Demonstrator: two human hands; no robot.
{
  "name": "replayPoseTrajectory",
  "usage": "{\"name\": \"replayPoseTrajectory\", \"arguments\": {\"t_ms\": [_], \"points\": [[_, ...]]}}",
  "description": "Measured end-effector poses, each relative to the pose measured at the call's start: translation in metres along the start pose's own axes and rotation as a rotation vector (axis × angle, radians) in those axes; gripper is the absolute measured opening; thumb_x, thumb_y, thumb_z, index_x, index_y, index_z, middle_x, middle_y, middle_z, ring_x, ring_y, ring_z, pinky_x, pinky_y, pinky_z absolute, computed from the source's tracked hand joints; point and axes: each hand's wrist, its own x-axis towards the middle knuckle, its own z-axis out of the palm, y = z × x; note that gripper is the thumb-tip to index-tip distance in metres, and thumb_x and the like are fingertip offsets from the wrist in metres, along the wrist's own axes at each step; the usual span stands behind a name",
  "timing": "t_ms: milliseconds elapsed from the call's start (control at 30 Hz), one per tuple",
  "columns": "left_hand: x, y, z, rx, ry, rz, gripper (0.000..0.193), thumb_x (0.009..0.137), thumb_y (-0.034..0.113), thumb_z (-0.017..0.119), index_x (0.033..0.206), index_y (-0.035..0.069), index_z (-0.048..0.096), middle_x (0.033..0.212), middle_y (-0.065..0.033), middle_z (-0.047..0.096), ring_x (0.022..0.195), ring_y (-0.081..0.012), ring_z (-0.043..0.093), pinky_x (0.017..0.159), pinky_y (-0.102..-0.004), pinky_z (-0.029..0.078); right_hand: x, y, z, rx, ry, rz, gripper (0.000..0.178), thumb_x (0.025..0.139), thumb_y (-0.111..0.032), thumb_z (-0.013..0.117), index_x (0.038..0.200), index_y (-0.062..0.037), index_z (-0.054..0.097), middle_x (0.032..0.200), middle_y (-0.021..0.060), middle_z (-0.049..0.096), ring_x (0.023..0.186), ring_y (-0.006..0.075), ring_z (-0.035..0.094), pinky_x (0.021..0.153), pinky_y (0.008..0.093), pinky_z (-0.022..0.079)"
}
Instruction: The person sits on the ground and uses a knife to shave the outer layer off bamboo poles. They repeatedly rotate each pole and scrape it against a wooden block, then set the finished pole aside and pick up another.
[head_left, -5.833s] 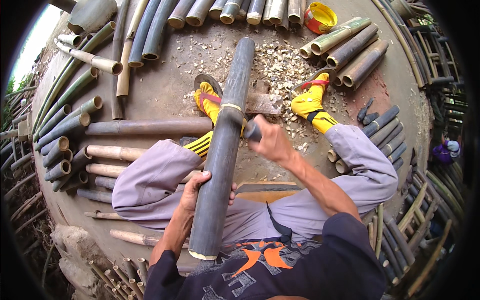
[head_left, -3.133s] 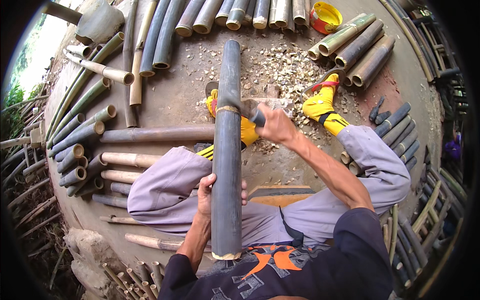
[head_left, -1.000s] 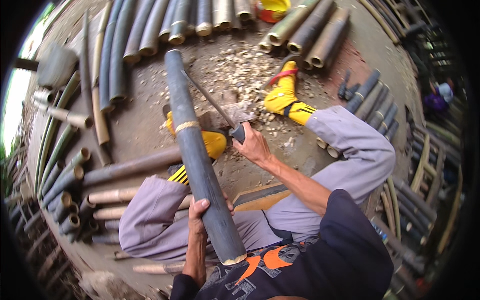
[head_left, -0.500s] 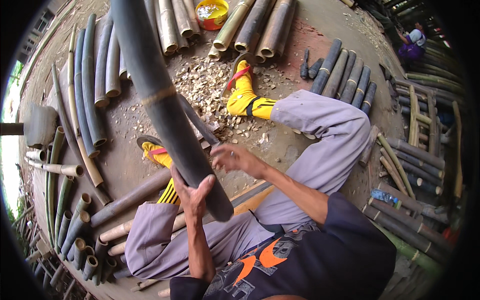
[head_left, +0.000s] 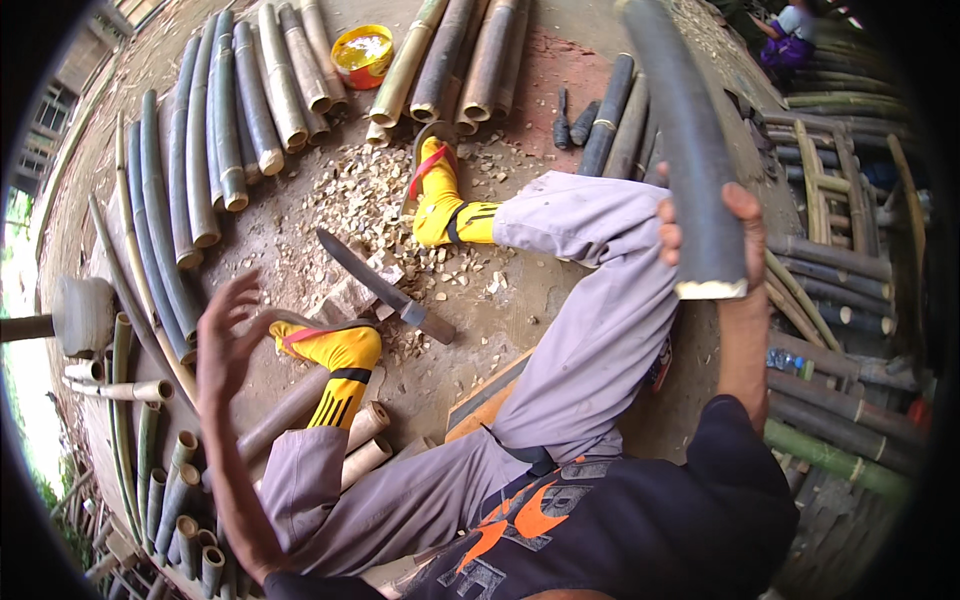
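On my right side, my right hand (head_left: 752,228) is wrapped around the lower part of a dark bamboo pole (head_left: 697,150). The pole stands nearly upright, its pale cut end facing down toward me. Raised at the left, my left hand (head_left: 228,338) is empty, its fingers apart, above my left foot's side. Between my feet a machete (head_left: 372,275) lies slantwise across a wooden block (head_left: 347,300), its handle toward me. Neither hand touches it. Pale wood chips (head_left: 375,195) are scattered around the block.
Rows of cut bamboo (head_left: 210,140) lie at the far left, with more at the top middle near a yellow bucket (head_left: 362,55). Bamboo stacks (head_left: 835,410) line the right side. Short upright pieces (head_left: 180,495) stand at lower left. Another person (head_left: 787,35) sits far right.
The bamboo pole has swung from the middle to my right, passing from my left hand to my right. The machete now lies on the block. My left hand has moved left, empty.
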Motion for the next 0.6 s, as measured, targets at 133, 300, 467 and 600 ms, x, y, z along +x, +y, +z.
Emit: {"name": "replayPoseTrajectory", "arguments": {"t_ms": [133, 300, 467, 600], "points": [[-0.023, -0.056, -0.062, 0.192, -0.068, -0.250, 0.048, 0.080, 0.009, 0.065, 0.126, 0.002, 0.052, 0.103, -0.0113, 0.060, 0.088, -0.0186, 0.059, 0.079, -0.0323, 0.051, -0.018, -0.036, -0.055, -0.065, 0.203, -0.079, 0.055, 0.082, -0.041, 0.064, 0.105, 0.0080, 0.055, 0.086, 0.0197, 0.063, 0.070, 0.0263, 0.067, 0.060, 0.0383, 0.061], [-0.073, -0.124, -0.097, 0.352, -0.018, -0.380, 0.048, 0.076, 0.014, 0.066, 0.120, -0.002, 0.056, 0.092, -0.0138, 0.063, 0.081, -0.0206, 0.061, 0.073, -0.0324, 0.049, -0.013, -0.024, -0.145, -0.336, 0.583, -0.098, 0.046, 0.080, -0.037, 0.067, 0.097, 0.0035, 0.055, 0.076, 0.0155, 0.062, 0.059, 0.0232, 0.065, 0.051, 0.0351, 0.057], [-0.137, -0.169, -0.081, 0.283, -0.040, -0.537, 0.046, 0.075, 0.011, 0.066, 0.118, -0.003, 0.057, 0.090, -0.0150, 0.065, 0.080, -0.0204, 0.062, 0.071, -0.0325, 0.050, -0.018, 0.051, -0.210, -0.686, 0.896, -0.162, 0.059, 0.071, -0.029, 0.075, 0.112, 0.0089, 0.055, 0.093, 0.0156, 0.064, 0.076, 0.0230, 0.064, 0.069, 0.0335, 0.053], [-0.187, -0.232, -0.025, 0.016, 0.119, -0.558, 0.038, 0.073, 0.006, 0.070, 0.109, -0.002, 0.060, 0.090, -0.0153, 0.064, 0.080, -0.0216, 0.062, 0.071, -0.0322, 0.050, -0.014, 0.094, -0.268, -0.871, 1.021, -0.070, 0.075, 0.066, -0.034, 0.079, 0.118, 0.0126, 0.052, 0.110, 0.0205, 0.061, 0.096, 0.0277, 0.061, 0.086, 0.0350, 0.047]]}}
